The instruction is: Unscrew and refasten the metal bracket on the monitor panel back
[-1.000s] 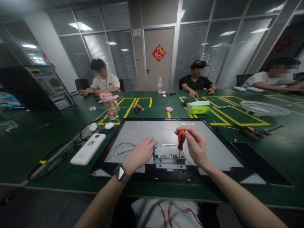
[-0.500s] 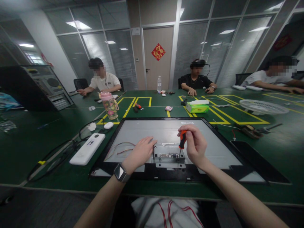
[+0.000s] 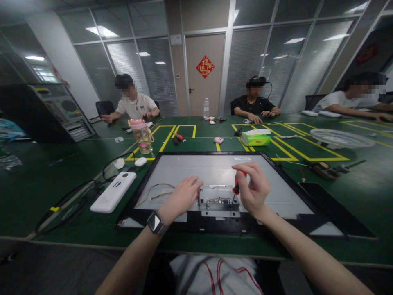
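A flat display panel with a black frame lies on the table before me, its pale grey back facing up. Near its front edge sits a metal bracket that bears a row of connectors. My left hand, wearing a watch, lies with fingers stretched out and touches the bracket's left end. Pinched in my right hand is a red and black screwdriver, tilted slightly, its shaft pointing down at the bracket's right end. Its tip is too small to make out. Thin wires lie left of the bracket.
Left of the panel are a white power bank, black cables and a pink-lidded bottle. A black slab lies at the right. Beyond are a green tissue pack and a white fan grille. Several people sit across the table.
My right hand's fingers have shifted on the screwdriver handle, with the index finger now straighter. The left hand stays put. Across the table, two people have moved their hands.
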Demonstrator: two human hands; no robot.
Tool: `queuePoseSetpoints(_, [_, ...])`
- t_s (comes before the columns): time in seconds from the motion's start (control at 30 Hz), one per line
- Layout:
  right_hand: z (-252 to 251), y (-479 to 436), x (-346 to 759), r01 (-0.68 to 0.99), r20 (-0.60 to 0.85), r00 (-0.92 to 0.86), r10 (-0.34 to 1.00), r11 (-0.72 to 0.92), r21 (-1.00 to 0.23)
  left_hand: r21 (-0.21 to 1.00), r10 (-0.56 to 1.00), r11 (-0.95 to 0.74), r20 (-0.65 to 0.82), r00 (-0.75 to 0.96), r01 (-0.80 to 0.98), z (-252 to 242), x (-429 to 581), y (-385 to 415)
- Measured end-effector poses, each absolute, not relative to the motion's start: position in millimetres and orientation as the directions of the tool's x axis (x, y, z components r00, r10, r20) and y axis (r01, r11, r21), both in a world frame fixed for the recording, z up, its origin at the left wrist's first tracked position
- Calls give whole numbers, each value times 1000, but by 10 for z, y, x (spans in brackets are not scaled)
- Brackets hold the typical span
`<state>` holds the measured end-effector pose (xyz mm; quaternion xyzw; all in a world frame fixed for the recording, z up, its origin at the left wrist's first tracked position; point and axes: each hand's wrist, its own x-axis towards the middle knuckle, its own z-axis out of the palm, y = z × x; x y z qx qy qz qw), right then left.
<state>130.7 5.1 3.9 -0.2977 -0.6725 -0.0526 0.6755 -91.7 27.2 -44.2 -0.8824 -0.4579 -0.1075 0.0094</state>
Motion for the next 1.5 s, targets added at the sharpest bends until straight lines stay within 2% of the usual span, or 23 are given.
queuePoseSetpoints(0.1, [40,54,1313,438,935,110,336,828,-349,92,812,-572,198,548,815,-442,-917,275])
queuePoseSetpoints(0.27, [-3,64,1322,243,872,97,479,839,-487,107,816,-568,204,541,816,-432,-916,262])
queuePoseSetpoints(0.33, [-14,67,1326,198,867,98,488,845,-497,109,815,-569,205,542,815,-433,-917,262])
queuePoseSetpoints(0.53, [18,76,1329,292,907,86,412,860,-419,125,814,-573,206,544,810,-447,-921,276])
queuePoseSetpoints(0.77, [-27,48,1314,128,824,123,553,814,-566,110,815,-570,204,543,814,-425,-914,267])
queuePoseSetpoints(0.87, [-45,66,1298,88,806,127,578,803,-589,112,817,-566,204,539,817,-418,-910,263])
queuePoseSetpoints(0.97, [-41,95,1289,126,812,151,564,803,-582,108,818,-567,187,544,816,-410,-905,261])
queuePoseSetpoints(1.13, [-21,93,1328,313,897,150,415,841,-441,110,819,-566,191,542,817,-415,-904,260])
queuePoseSetpoints(1.27, [-27,68,1358,286,886,38,462,845,-453,106,813,-572,206,544,814,-434,-915,265])
queuePoseSetpoints(1.37, [-27,78,1343,266,887,20,461,853,-449,108,809,-576,215,547,810,-438,-918,267])
queuePoseSetpoints(1.5, [0,103,1312,382,910,55,412,833,-400,106,811,-574,212,546,812,-426,-909,260])
